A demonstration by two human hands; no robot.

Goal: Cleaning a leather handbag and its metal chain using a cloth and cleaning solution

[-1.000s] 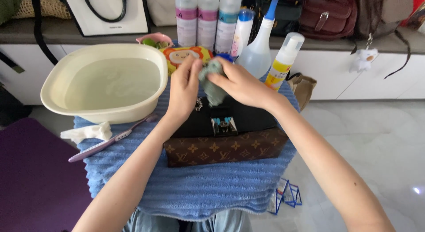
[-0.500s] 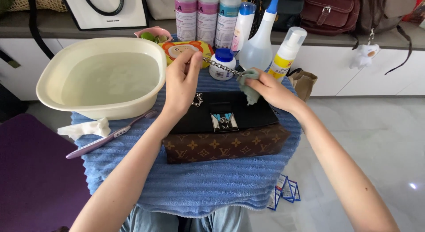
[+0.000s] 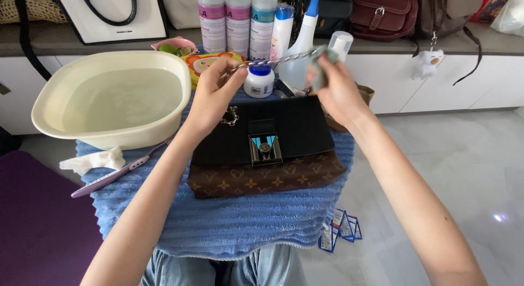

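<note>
Between the raised hands a silver chain (image 3: 273,62) stretches taut: left hand (image 3: 210,97) pinches one end, right hand (image 3: 335,89) closes a grey-green cloth (image 3: 319,65) around it, above the black handbag (image 3: 267,130)

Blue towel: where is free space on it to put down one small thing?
The blue towel is bare in front of the handbag, toward the person. A smaller strip lies left, beyond the toothbrush. Behind the bag it is crowded: basin, small jar, spray bottles.

A home room used for bag cleaning: white cabinets (image 3: 436,84) under a shelf (image 3: 54,40) crowded with handbags (image 3: 382,13), spray bottles (image 3: 237,18), a water basin (image 3: 112,97), tiled floor (image 3: 464,166).
</note>
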